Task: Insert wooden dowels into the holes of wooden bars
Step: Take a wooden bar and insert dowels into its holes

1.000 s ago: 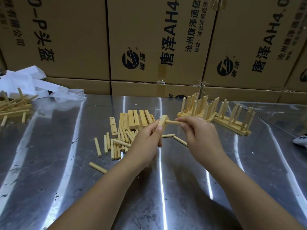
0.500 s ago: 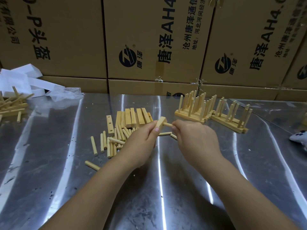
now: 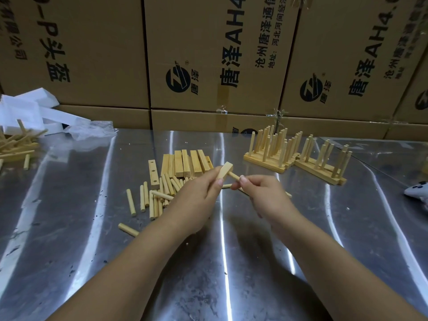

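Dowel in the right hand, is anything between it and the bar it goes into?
Nothing visible. The dowel, pinched by the right hand, meets the bar that the left hand holds; the hole itself is hidden.

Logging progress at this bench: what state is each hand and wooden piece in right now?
left hand: grips the held bar
held bar: lifted above the table
right hand: pinches the dowel
dowel: one end at the held bar, how deep hidden
loose dowels: lying flat on the table
stacked bars: lying flat, without dowels
finished bars: dowels standing upright in them
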